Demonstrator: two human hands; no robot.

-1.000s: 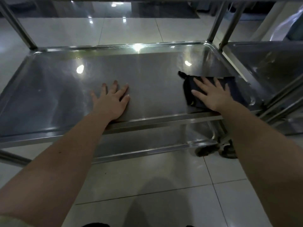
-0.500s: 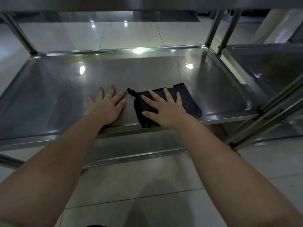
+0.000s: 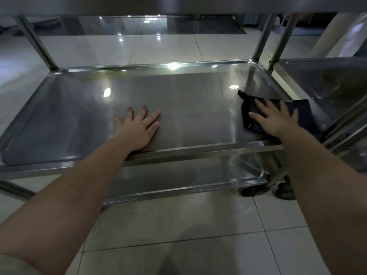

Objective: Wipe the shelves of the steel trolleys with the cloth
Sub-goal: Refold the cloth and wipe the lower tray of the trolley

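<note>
Two bare forearms are reaching over the front rim of a steel trolley's shelf [image 3: 59,120], seen from the person's own head. At the shelf's far left corner a slanted steel post [image 3: 37,42] is rising out of view.

Left of the shelf's centre, near its front rim, the left hand [image 3: 137,130] is lying flat on the bare metal. Its palm is facing down, with fingers straight and spread, holding nothing. Ceiling lights are glinting off the shelf beyond the fingertips.

Toward the shelf's right end, the right hand [image 3: 276,120] is pressing flat on a dark cloth [image 3: 306,116], fingers straight and fanned, not curled around it. The cloth is lying folded on the shelf, close to its right and front rims, and a small corner is sticking out toward the shelf's far side.

Below the shelf a lower shelf [image 3: 178,175] is showing. Dark castor wheels [image 3: 284,190] are standing beneath the shelf's right front corner on pale floor tiles [image 3: 178,225]. Just right of the shelf, a second steel trolley [image 3: 327,80] is standing alongside.
</note>
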